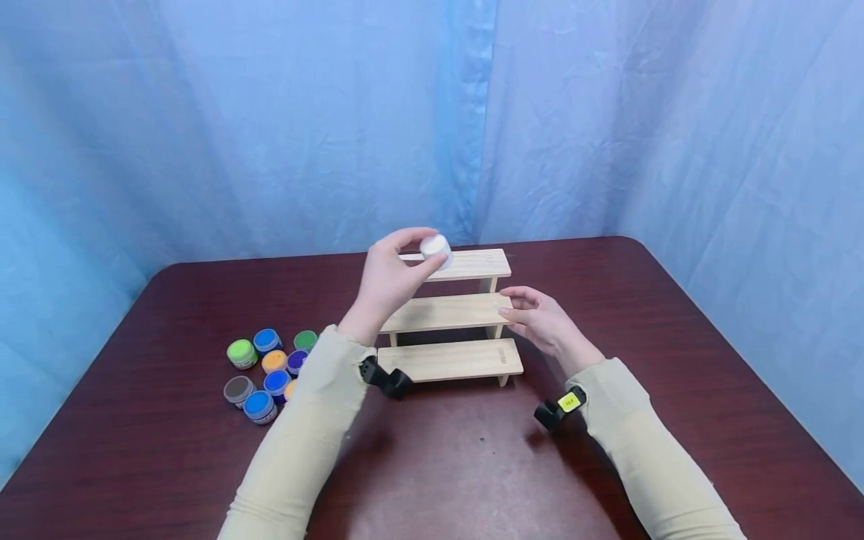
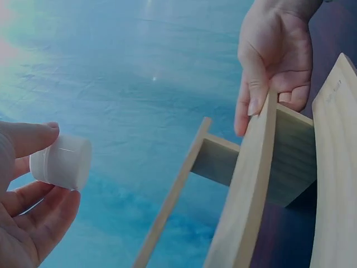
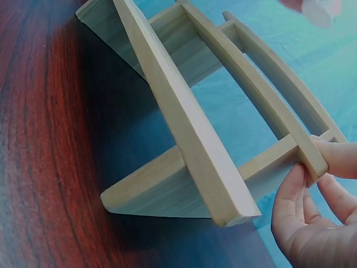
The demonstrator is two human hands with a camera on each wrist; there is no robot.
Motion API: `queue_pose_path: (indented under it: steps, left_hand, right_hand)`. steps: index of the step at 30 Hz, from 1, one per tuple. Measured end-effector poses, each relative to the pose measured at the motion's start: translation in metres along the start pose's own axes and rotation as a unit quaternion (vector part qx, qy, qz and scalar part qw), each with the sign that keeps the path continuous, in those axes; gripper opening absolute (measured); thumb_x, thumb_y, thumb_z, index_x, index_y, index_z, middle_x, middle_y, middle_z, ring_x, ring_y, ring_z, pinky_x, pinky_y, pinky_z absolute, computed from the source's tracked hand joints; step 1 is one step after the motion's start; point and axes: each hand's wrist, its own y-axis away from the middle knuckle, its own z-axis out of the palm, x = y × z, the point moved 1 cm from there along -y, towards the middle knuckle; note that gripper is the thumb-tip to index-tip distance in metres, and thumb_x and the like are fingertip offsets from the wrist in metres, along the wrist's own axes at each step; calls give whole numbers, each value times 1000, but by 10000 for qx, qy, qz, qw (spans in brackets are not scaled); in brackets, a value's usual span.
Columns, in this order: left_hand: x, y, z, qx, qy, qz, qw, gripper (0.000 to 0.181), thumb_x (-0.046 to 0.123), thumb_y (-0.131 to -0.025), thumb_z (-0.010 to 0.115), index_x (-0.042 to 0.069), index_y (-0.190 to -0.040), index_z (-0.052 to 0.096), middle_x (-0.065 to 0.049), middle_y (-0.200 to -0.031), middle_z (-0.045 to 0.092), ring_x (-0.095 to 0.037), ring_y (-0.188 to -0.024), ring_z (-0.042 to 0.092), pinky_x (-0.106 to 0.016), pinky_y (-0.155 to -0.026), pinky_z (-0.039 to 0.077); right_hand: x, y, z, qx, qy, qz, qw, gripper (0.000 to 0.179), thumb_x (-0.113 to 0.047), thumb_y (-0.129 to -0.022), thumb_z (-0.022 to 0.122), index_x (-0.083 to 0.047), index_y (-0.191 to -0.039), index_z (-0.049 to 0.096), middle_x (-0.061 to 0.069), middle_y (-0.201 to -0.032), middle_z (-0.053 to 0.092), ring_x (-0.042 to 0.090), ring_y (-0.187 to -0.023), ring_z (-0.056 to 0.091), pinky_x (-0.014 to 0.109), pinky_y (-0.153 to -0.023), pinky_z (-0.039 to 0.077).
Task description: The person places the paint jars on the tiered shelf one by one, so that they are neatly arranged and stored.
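Note:
My left hand (image 1: pixel 390 279) pinches a small white lidded jar (image 1: pixel 436 250) between thumb and fingers, raised in front of the top tier of a three-tier wooden step shelf (image 1: pixel 442 313). In the left wrist view the jar (image 2: pixel 62 162) lies tilted on its side, with bare fingertips round it. My right hand (image 1: pixel 542 321) grips the right end of the middle tier. The right wrist view shows the thumb on top of that board (image 3: pixel 315 159) and fingers curled beneath it. All three tiers carry nothing in the head view, though my left hand hides part of them.
Left of the shelf, several small paint jars with coloured lids stand grouped on the dark red-brown table (image 1: pixel 169 435), among them a light green jar (image 1: pixel 241 354) and a brown jar (image 1: pixel 239 390). My left forearm partly covers the group. Blue curtains (image 1: pixel 324 135) hang behind the table.

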Motion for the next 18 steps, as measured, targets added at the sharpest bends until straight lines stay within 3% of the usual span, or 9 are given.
queue_pose_path:
  steps: [7, 18]
  left_hand:
    - [-11, -15, 28, -106, -69, -157, 9998, 34, 19, -81, 72, 8, -112, 66, -8, -110, 66, -17, -99, 62, -27, -77, 55]
    - [-21, -34, 61, -404, -204, -337, 9984, 35, 19, -82, 71, 8, -114, 65, -7, -112, 66, -16, -98, 62, -23, -78, 53]
  right_hand:
    - [2, 0, 0, 11, -13, 6, 10000, 33, 2, -89, 54, -4, -121, 46, -7, -87, 55, 3, -76, 56, 19, -73, 48]
    - [2, 0, -3, -6, -6, -38, 10000, 40, 1, -90, 54, 1, -127, 41, -7, -88, 56, 3, -78, 58, 19, -74, 49]
